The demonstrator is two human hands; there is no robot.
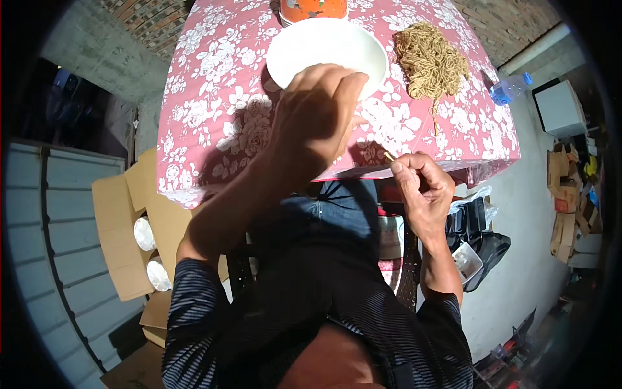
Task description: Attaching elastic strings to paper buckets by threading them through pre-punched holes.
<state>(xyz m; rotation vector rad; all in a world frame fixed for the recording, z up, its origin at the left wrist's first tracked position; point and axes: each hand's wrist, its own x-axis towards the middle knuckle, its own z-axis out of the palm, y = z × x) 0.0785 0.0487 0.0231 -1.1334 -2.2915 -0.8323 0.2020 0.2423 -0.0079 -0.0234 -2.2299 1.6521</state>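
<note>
Right hand (422, 185) first: its fingers (407, 170) were curled in tight, thumb pressed against the forefinger, pinching a thin pale strand (389, 156) whose tip poked out toward ten o'clock, just at the near edge of the table. A grip that fine suited something that slim; whether more strands sat inside the fist could not be told. Over to the left hand (321, 117), raised above the cloth with its back to the camera: the fingers (337, 78) were bent and bunched together, tips pointing up toward twelve o'clock over the near rim of the white bowl (317, 42); what they held, if anything, was hidden behind the knuckles. The bowl looked empty and sat straight ahead of the body, within easy reach of both hands. At two o'clock from the left hand lay a heap of tan noodle-like strands (431, 58), loose on the pink floral tablecloth (214, 84), apart from the bowl. An orange container (313, 9) stood just behind the bowl at twelve o'clock. Off the table, a plastic bottle (510, 88) lay at three o'clock, and open cardboard boxes (129, 220) sat at eight o'clock.
</note>
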